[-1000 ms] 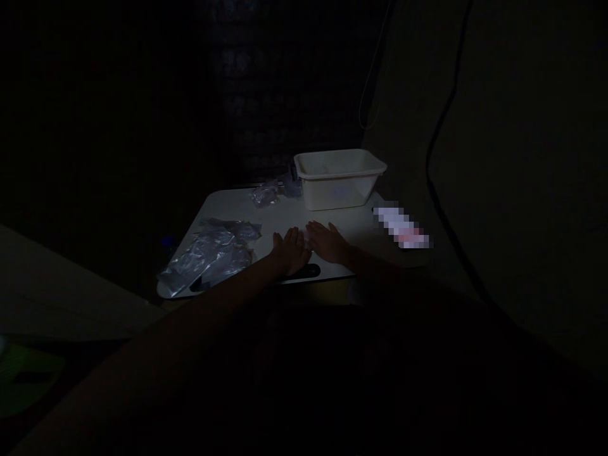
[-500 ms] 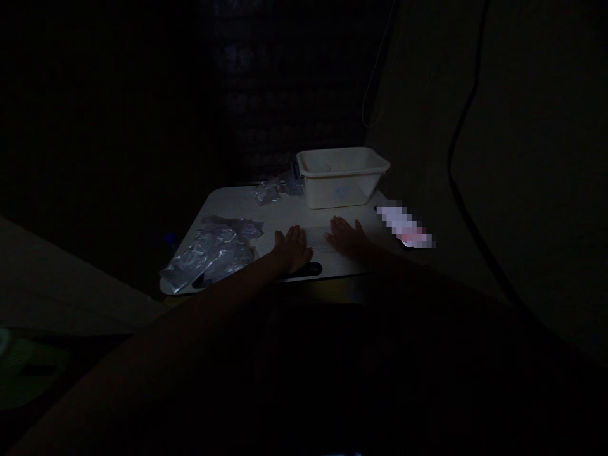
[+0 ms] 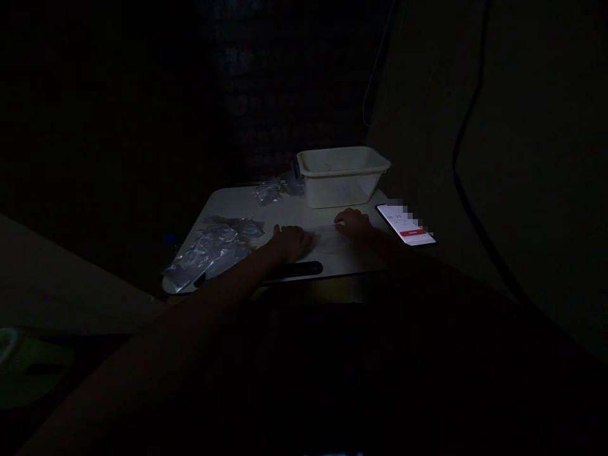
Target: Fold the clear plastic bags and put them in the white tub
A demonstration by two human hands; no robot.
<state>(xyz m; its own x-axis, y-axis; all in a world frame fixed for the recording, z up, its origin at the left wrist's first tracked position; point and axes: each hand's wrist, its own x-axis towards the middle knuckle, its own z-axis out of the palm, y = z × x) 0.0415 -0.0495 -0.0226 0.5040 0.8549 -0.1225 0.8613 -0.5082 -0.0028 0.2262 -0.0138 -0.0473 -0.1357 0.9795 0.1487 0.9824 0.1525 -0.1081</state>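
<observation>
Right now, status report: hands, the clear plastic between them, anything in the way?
Left hand and right hand at opposite sides of plastic; grips too dark to tell. It lies on table. Tub behind, phone right; neither between hands.

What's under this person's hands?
What looks like thin clear plastic shows between the left hand and right hand, on the white tabletop. Whatever lies directly beneath either hand is covered, and the dimness hides the plastic's full outline.
</observation>
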